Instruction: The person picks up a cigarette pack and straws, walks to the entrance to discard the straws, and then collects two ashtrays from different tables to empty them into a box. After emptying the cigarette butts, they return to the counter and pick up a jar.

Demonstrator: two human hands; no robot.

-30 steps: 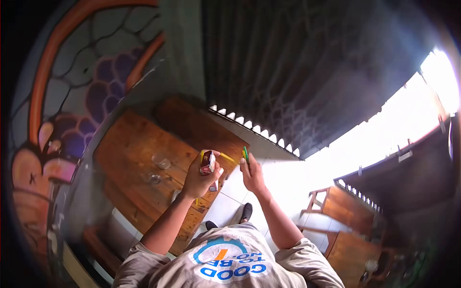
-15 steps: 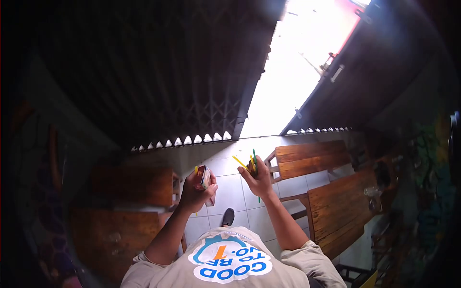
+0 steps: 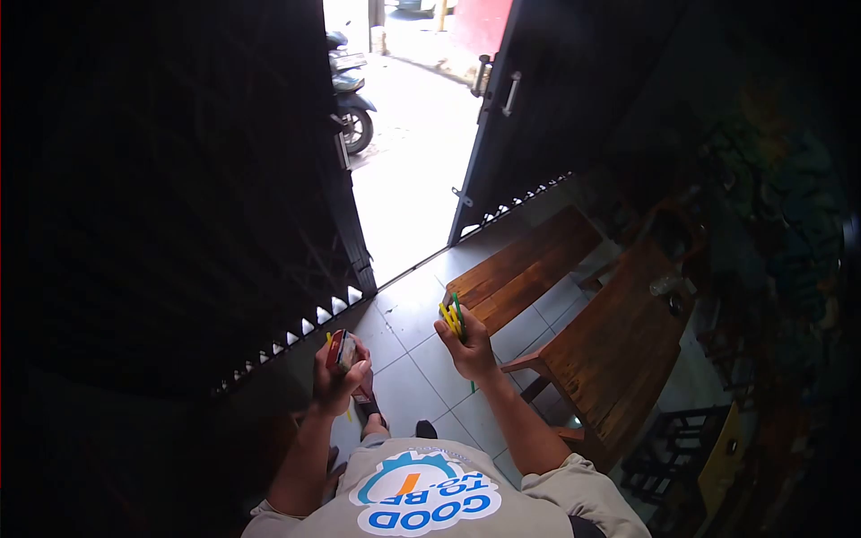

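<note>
My left hand (image 3: 337, 386) is wrapped around a small dark red box (image 3: 341, 350) with a printed, lighter side face. A thin yellow stick (image 3: 329, 338), straw-like, pokes up beside the box in the same grip. To the right, my right hand (image 3: 471, 351) is closed around several thin sticks, yellow sticks (image 3: 450, 318) and a green stick (image 3: 456, 309). Their upper ends stand above the fingers, and the green one also shows below the fist. Whether they are straws I cannot make out. Both hands are held apart in front of my body.
Dark folding metal doors (image 3: 345, 206) stand parted before me, with a motorbike (image 3: 352, 103) outside in bright light. A wooden bench (image 3: 529, 269) and a wooden table (image 3: 619, 350) are on the right. A stool (image 3: 717, 457) is at the lower right, above floor tiles (image 3: 421, 386).
My view has turned right and lifted toward the doorway; the motorbike has come into sight. One foot has stepped forward at left. Both hands keep their hold; the right hand's sticks are bunched closer.
</note>
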